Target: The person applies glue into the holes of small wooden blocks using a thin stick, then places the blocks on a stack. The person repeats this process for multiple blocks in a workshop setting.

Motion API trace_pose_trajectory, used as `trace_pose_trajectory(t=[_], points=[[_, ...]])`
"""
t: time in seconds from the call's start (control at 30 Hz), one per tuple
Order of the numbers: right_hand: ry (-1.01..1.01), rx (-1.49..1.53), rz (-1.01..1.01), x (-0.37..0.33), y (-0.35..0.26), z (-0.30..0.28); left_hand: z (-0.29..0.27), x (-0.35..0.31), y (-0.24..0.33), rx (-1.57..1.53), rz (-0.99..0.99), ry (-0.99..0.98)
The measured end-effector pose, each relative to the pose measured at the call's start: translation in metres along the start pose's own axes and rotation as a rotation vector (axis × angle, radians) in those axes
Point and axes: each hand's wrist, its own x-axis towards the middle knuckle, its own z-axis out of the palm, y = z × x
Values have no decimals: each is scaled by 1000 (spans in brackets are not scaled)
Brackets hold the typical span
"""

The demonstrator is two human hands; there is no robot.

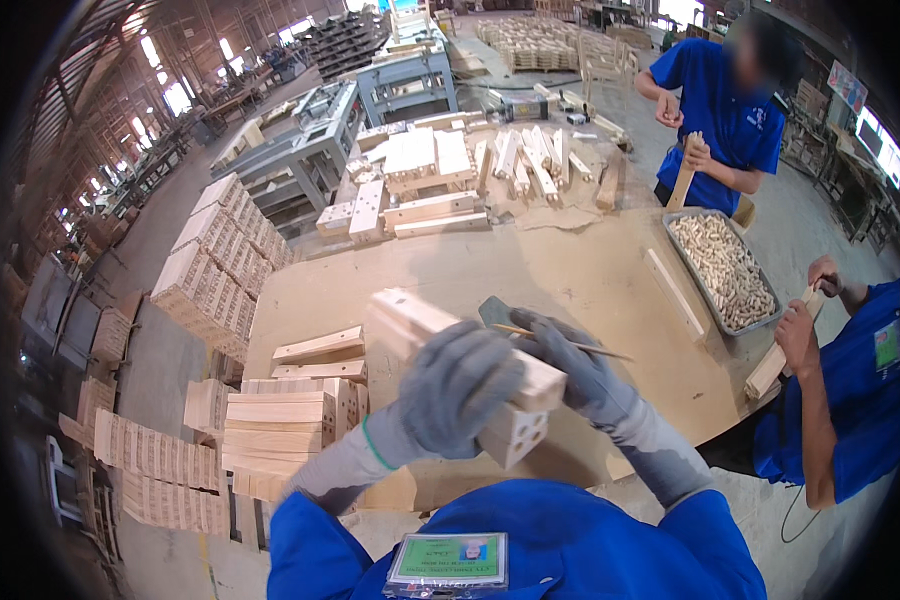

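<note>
My left hand (462,385), in a grey glove, is closed around pale wooden blocks (542,384) lifted above the table. They look like two lengths held together; the lower block's end (519,437) shows several round holes. Beside them my right hand (570,362), also gloved, has its fingers bent round a thin wooden stick (605,352) that points to the right. A dark grey flat piece (493,311) shows by the right fingertips; whether it is held cannot be made out. Part of the blocks is hidden behind my left hand.
Stacked wooden blocks (278,425) lie left on the table (590,270), with more blocks (425,165) at the far side. A tray (760,327) of wooden dowels stands right, near a single block (675,293). Two co-workers (720,115) handle wooden pieces there. Tall stacks (210,275) stand left.
</note>
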Motion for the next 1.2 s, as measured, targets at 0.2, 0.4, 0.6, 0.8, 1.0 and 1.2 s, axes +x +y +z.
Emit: trace_pose_trajectory(t=[0.2,0.4,0.6,0.8,1.0,1.2], points=[[-236,943,866,30,-22,13,22,14,11,-44,369,-214],[-89,679,502,34,-27,6,0,-7,-3,50,-91,-175],[-116,253,92,35,-4,28,31,-58,-47,-1059,-994,259],[-226,-229,-334,4,26,60,14,-23,1,-1161,-1133,332],[-294,-558,-409,-17,14,30,16,-53,22,-1745,-1266,671],[184,-368,97,-55,-25,-44,-11,-113,30,-266,-930,-54]])
